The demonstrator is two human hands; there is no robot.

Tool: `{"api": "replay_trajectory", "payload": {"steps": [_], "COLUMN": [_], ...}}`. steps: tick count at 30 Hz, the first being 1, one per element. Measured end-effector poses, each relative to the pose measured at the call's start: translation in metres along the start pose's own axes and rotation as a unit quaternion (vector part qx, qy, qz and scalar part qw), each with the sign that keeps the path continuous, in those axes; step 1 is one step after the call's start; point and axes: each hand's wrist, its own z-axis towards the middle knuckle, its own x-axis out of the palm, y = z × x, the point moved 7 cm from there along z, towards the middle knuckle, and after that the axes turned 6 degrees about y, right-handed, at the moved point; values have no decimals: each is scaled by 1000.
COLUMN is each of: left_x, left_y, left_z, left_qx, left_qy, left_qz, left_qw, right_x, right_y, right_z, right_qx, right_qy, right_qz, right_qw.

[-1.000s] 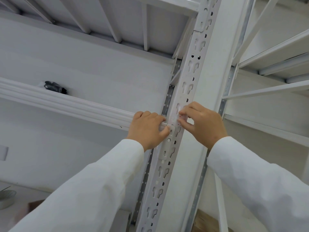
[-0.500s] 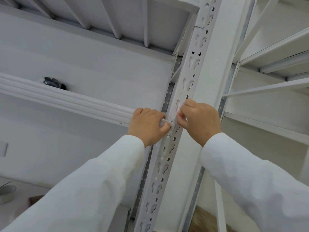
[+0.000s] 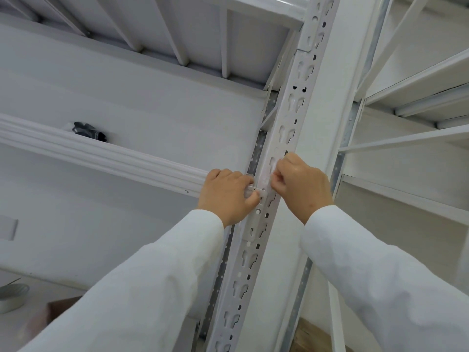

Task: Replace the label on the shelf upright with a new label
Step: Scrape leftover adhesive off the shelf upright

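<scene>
The white slotted shelf upright (image 3: 289, 118) runs diagonally through the middle of the view. A pale, faintly glossy label (image 3: 267, 171) sticks to its face between my hands. My left hand (image 3: 225, 196) is closed around a thin white flat strip (image 3: 257, 192), whose end lies across the upright just below the label. My right hand (image 3: 302, 184) presses against the upright from the right. Its thumb and fingertips are pinched together at the label's right edge. Both forearms are in white sleeves.
A white shelf beam (image 3: 101, 153) meets the upright from the left, with a small black object (image 3: 88, 132) lying behind it. More white shelves (image 3: 418, 80) stand to the right. A metal bowl (image 3: 12, 295) and a brown box (image 3: 63, 308) sit at the lower left.
My right hand's fingers have curled from reaching flat on the upright into a tight pinch at the label. My left hand stays in place with the strip.
</scene>
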Motion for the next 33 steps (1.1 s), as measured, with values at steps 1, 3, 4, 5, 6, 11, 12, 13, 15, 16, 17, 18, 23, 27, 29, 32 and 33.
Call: {"api": "replay_trajectory", "payload": {"steps": [1,3,4,5,6,11,12,13,15,16,17,18,23,27,29,32,33], "left_x": [0,0,0,0,0,0,0,0,-1,-1,0,0,0,0,0,1,0], "left_y": [0,0,0,1,1,2,2,2,2,2,2,2,2,1,1,0,0], "left_z": [0,-1,-1,-1,0,1,1,1,1,1,1,1,1,1,0,0,0], "left_qx": [1,4,5,5,5,5,5,5,6,6,6,6,5,3,2,2,2], "left_qy": [0,-2,-5,-7,-9,-20,-20,-20,-21,-21,-22,-23,-19,-17,-16,-14,-14], "left_qz": [0,-2,-5,-6,-7,-9,-9,-9,-9,-9,-9,-9,-9,-9,-7,-5,-5], "left_qw": [1000,1000,1000,1000,1000,1000,1000,1000,1000,1000,1000,1000,1000,1000,1000,1000,1000], "right_x": [-1,-1,-1,-2,-3,-4,-5,-5,-6,-7,-7,-7,-4,-2,-3,-5,-6], "right_y": [-2,-6,-8,-10,-12,-7,-4,-1,1,2,2,3,7,9,9,9,9], "right_z": [4,11,12,11,9,-3,-3,-4,-3,-2,0,1,5,7,9,10,9], "right_qx": [13,18,8,-4,-10,-22,-33,-41,-49,-50,-51,-53,-54,-60,-63,-68,-73], "right_qy": [-2,4,11,18,28,48,36,26,12,8,5,4,19,25,21,6,4], "right_qz": [10,25,33,42,50,11,-4,-17,-32,-38,-46,-55,-94,-112,-115,-93,-87], "right_qw": [1000,1000,999,999,998,999,999,999,998,998,998,997,994,992,991,993,994]}}
